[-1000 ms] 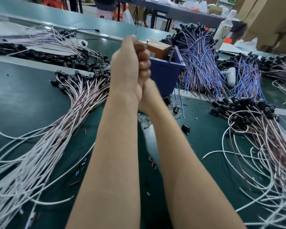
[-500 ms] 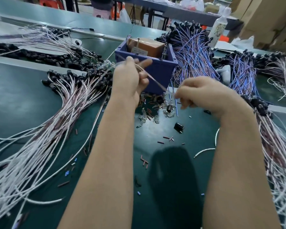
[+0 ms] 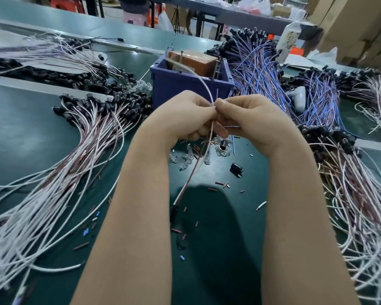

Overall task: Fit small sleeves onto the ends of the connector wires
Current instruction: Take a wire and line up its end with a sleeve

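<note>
Left hand (image 3: pixel 185 115) pinches the wire (image 3: pixel 195 164) just under its ends, up over the mat (image 3: pixel 53 133) by the bin (image 3: pixel 185 89), right hand (image 3: pixel 251 119) pinches its brown end, sleeve too small to see; probably mid-fit, next: line up, push on.

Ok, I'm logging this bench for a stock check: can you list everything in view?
table: one, green
wire: one, white-brown, held mid-frame
sleeves: many, mostly brown, scattered on table
left bundle: many wires, white-brown, table left
right bundle: many wires, white-brown, table right
blue bundles: many wires, blue, back right
bin: one, blue, centre back
box: one, brown, in bin
clear parts: several, clear, table centre
connector: one, black, loose, beside clear parts
bottle: one, whitish, far back
hands: two; left hand and right hand both pinch the wire
</note>
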Motion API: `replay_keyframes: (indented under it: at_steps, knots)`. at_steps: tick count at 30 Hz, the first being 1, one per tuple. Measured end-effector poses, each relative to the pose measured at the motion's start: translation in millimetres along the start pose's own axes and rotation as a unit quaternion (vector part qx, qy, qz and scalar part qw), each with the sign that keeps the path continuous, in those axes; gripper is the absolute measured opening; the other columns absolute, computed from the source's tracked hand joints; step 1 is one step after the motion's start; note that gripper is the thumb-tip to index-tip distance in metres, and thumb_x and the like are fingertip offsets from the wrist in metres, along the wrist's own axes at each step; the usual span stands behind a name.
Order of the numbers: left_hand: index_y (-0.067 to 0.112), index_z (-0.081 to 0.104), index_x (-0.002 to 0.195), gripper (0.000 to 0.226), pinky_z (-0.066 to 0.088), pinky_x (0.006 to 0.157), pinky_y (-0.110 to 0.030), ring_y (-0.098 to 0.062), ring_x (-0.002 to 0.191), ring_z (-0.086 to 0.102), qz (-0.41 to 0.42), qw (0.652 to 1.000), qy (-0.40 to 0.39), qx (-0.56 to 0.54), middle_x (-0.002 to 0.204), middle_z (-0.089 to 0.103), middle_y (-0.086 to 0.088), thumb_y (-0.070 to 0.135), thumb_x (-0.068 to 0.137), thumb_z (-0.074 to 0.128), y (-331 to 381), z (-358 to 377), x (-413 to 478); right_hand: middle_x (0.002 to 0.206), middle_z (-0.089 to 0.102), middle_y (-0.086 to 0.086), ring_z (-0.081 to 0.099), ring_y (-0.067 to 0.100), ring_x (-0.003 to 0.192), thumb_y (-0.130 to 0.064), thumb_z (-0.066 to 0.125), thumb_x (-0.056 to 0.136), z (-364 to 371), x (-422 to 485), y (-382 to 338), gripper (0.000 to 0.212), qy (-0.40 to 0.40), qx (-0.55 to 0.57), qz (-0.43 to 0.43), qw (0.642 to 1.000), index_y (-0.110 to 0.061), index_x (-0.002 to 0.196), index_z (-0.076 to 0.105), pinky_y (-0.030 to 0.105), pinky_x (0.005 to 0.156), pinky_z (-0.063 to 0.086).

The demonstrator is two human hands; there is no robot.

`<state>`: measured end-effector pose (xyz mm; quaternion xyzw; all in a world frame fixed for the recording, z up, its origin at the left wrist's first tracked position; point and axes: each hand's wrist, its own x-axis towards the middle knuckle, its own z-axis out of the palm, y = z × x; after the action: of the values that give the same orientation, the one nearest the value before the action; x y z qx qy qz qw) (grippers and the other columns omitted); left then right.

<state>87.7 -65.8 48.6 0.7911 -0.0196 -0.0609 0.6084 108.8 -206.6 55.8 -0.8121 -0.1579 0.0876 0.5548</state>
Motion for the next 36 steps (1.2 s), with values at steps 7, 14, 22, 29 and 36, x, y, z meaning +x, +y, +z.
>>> replay_keyframes:
  at_steps: [7,14,22,29,36]
  knots:
    - [0.011,0.069,0.079,0.027,0.039,0.041,-0.013,-0.001,0.041,0.048,-0.009,0.993,-0.008,0.119,0.073,0.068,-0.009,0.018,0.097,0.05,-3,-1,2,0.075,0.068,0.006,0.062,0.013,0.065,-0.013,0.052,0.096,12,9,5,0.024,0.116,0.073,-0.001,0.991,-0.015,0.077,0.067,0.02,0.064,0.052]
    - [0.006,0.066,0.074,0.029,0.039,0.038,-0.012,-0.001,0.038,0.053,-0.034,0.979,-0.022,0.202,0.073,0.072,-0.005,0.007,0.094,0.045,-7,1,4,0.076,0.071,0.0,0.067,0.006,0.065,-0.013,0.048,0.098,18,13,10,0.021,0.103,0.166,0.007,0.981,-0.013,0.086,0.065,0.018,0.061,0.052]
    - [0.001,0.069,0.094,0.029,0.058,0.062,-0.02,-0.013,0.063,0.068,0.026,0.988,0.061,0.138,0.085,0.073,-0.014,0.009,0.097,0.041,-8,-1,7,0.078,0.063,0.014,0.057,0.024,0.072,-0.011,0.057,0.093,19,13,13,0.018,0.051,0.052,0.0,0.997,-0.015,0.08,0.068,0.031,0.073,0.053]
    - [0.004,0.068,0.091,0.026,0.059,0.072,-0.028,-0.02,0.08,0.071,0.005,0.986,0.064,0.153,0.088,0.072,-0.013,0.017,0.098,0.047,-6,-4,6,0.076,0.071,-0.003,0.068,0.007,0.069,-0.013,0.052,0.096,21,15,10,0.019,0.113,0.161,-0.018,0.98,-0.016,0.084,0.065,0.018,0.065,0.052]
    - [0.005,0.066,0.082,0.028,0.056,0.083,-0.035,-0.017,0.071,0.067,-0.007,0.973,0.105,0.204,0.084,0.073,-0.009,0.016,0.097,0.045,-8,-2,6,0.061,0.062,-0.004,0.065,0.011,0.061,-0.014,0.044,0.1,18,14,2,0.019,0.179,0.327,-0.055,0.926,-0.013,0.088,0.058,0.023,0.062,0.054]
